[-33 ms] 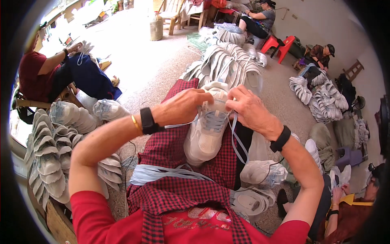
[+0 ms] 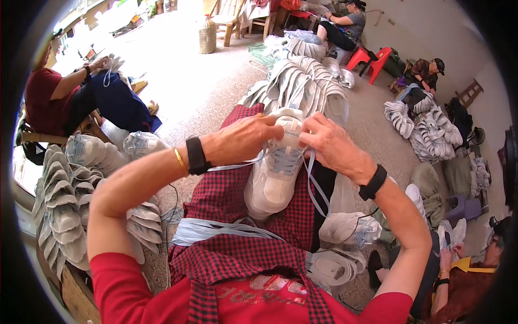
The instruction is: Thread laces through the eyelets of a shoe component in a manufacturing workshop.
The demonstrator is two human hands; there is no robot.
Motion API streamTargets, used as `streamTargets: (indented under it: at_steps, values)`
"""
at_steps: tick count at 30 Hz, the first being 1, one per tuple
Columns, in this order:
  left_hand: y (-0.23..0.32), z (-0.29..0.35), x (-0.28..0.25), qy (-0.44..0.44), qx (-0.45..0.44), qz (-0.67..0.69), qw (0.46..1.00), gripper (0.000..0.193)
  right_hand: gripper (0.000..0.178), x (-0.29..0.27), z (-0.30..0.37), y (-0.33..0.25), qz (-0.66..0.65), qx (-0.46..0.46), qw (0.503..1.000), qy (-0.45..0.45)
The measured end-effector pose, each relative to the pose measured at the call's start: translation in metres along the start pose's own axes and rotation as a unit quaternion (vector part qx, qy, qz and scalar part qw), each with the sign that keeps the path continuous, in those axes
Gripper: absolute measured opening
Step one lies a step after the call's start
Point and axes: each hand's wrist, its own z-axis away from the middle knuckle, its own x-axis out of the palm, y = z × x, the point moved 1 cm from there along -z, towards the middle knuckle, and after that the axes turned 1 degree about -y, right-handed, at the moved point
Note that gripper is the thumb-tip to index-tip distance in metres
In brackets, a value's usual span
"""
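Observation:
A white shoe (image 2: 271, 181) rests on my lap over a red-and-black checked apron (image 2: 216, 197), its toe toward me. Light blue lace (image 2: 285, 162) crosses its tongue in several rows. My left hand (image 2: 251, 137) is closed in a pinch at the left upper eyelets, with a lace trailing left under the wrist. On the opposite side my right hand (image 2: 330, 144) pinches the other lace, whose loose end hangs down in a loop beside the shoe. The fingertips hide the uppermost eyelets. A bundle of pale blue laces (image 2: 216, 231) lies across the apron nearer my body.
Stacked white shoes (image 2: 65, 210) stand at the left, and a larger pile (image 2: 302, 81) lies just ahead. More shoes (image 2: 350, 229) sit close to my right. Co-workers sit around, one in dark red (image 2: 48, 97) at the left. A red chair (image 2: 372, 62) stands at the back.
My left forearm and elbow have shifted very slightly outward. Both hands stay at the upper eyelets, and the shoe has not visibly moved.

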Motion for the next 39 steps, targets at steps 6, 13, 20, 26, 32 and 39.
streamTargets:
  at_steps: [6, 13, 20, 26, 32, 39]
  values:
    - [-0.010, -0.018, -0.017, -0.089, 0.181, -0.150, 0.968, 0.020, 0.018, 0.007, 0.002, 0.002, 0.038, -0.064, 0.997, -0.030]
    - [-0.013, -0.040, -0.017, -0.310, 0.069, -0.163, 0.934, 0.015, 0.021, 0.000, -0.016, 0.026, -0.202, 0.018, 0.961, -0.186]
    - [0.000, -0.053, -0.012, -0.266, -0.159, -0.101, 0.945, 0.017, 0.028, 0.017, -0.023, 0.020, -0.207, 0.099, 0.963, -0.142]
    - [0.005, -0.050, -0.005, -0.233, -0.187, -0.055, 0.953, 0.014, 0.028, 0.031, -0.016, 0.031, -0.379, 0.251, 0.883, 0.119]
    - [-0.006, -0.039, 0.005, -0.041, -0.114, -0.018, 0.992, 0.013, 0.028, 0.007, -0.025, 0.009, -0.559, 0.237, 0.782, 0.141]
    - [0.032, -0.068, -0.045, 0.015, -0.249, 0.315, 0.916, 0.030, 0.028, 0.001, -0.015, 0.011, -0.482, 0.218, 0.809, 0.257]
